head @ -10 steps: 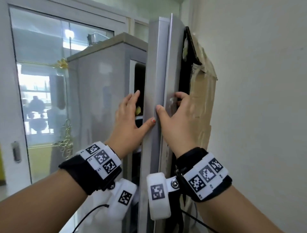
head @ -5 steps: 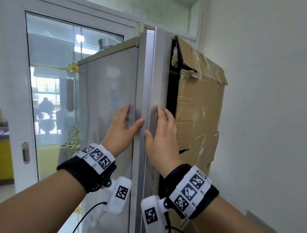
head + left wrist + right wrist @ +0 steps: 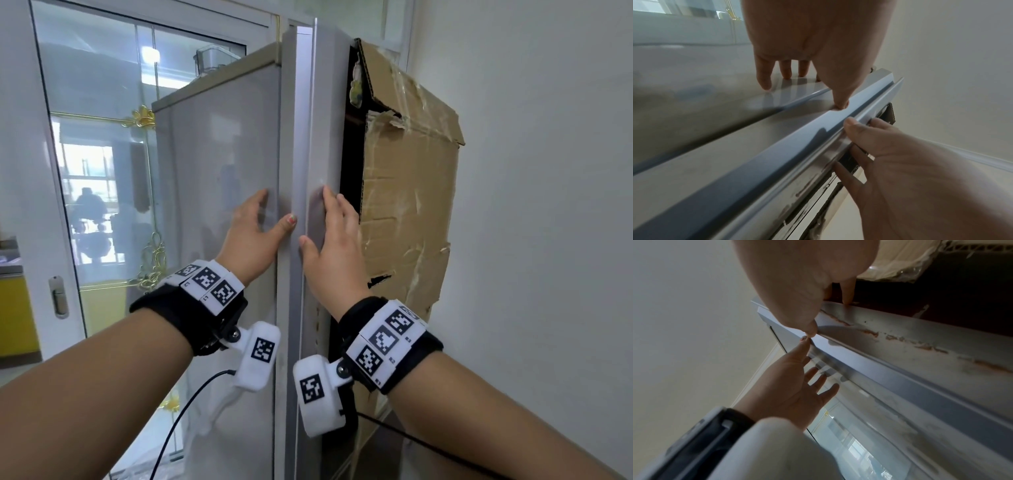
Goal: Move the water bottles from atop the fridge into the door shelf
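Note:
No water bottle shows in any view. The grey fridge (image 3: 219,154) stands ahead, and its door (image 3: 323,120), seen edge-on, lies shut against the body with no gap. My left hand (image 3: 253,229) presses flat on the fridge's side panel, thumb reaching to the door seam. My right hand (image 3: 330,240) lies flat with straight fingers on the door's outer face. In the left wrist view my left hand (image 3: 803,78) spreads on the panel, the right hand (image 3: 869,138) beside the seam. The right wrist view shows both hands, right (image 3: 818,305) and left (image 3: 797,382), holding nothing.
A clear plastic container (image 3: 212,58) sits atop the fridge. A torn cardboard sheet (image 3: 404,205) leans behind the door against the white wall (image 3: 548,205). A glass sliding door (image 3: 102,154) with gold trim stands to the left.
The fridge door, ajar a second ago with dark interior showing, is now shut. My right fingers left the door's edge and lie flat on its face.

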Demonstrator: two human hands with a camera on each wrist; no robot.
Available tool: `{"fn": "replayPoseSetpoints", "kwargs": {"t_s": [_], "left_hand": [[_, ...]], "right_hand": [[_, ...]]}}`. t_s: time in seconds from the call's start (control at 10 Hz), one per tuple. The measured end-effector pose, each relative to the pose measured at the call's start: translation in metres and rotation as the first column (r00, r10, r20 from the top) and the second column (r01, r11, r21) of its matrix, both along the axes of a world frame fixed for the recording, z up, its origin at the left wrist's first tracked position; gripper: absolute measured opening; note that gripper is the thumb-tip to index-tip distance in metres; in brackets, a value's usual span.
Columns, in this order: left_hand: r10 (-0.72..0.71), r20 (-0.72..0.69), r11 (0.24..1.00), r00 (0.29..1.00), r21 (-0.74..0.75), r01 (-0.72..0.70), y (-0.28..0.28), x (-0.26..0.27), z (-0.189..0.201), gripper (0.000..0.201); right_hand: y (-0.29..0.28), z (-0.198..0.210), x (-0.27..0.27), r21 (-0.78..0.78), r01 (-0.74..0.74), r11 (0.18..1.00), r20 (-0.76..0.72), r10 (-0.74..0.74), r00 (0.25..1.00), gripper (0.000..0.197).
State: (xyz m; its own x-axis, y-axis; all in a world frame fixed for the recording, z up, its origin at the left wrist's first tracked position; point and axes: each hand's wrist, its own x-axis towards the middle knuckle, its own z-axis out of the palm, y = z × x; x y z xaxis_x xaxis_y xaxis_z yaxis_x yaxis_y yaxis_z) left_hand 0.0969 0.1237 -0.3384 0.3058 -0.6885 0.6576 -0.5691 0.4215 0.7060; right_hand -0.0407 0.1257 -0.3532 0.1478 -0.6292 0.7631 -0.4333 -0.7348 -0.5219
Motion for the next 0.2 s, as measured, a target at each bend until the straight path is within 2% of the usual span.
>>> {"fn": "replayPoseSetpoints", "kwargs": {"t_s": [0.1,0.2], "left_hand": [[0.022,-0.01,1.0,1.0,-0.014,-0.022,0.012,-0.006,-0.001,0.063],[0.032,-0.008,0.996,0.999,-0.085,-0.032,0.022,-0.009,0.004,0.06]], "right_hand": [[0.006,0.002,-0.007,0.023,-0.057,0.998,0.017,0.056,0.998,0.071],[0.009,0.008,-0.014,-0.003,-0.093,0.996,0.094,0.093,0.991,0.068]]}}
